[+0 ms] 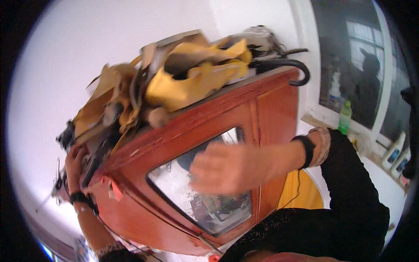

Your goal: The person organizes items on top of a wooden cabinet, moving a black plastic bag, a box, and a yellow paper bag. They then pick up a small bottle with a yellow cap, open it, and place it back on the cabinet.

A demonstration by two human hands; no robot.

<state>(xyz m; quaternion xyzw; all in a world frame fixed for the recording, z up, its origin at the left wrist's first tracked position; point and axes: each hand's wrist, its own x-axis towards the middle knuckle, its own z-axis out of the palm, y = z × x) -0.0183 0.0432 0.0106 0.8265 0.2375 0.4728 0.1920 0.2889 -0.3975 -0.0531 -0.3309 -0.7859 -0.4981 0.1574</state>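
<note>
My left hand (76,162) is raised at the left end of a reddish-brown wooden cabinet (209,114), its fingers bent among dark objects by the top edge. What they grip is hidden. Beside it slants a long dark object (97,160), too blurred to name. My right hand (218,169) is smeared by motion in front of the cabinet's mirror panel (227,218); nothing shows in it, and its fingers cannot be made out. Across the cabinet top lies a heap of crumpled yellow and brown paper or card (179,89). A black curved hook handle (303,72) juts past the right end.
On the right, a window (349,52) stands over a sill with a green bottle (345,118) and white bottles (394,150). A yellow round-edged surface (305,192) shows beside the cabinet. A thin dark cord (298,183) hangs below my right wrist. White walls rise behind.
</note>
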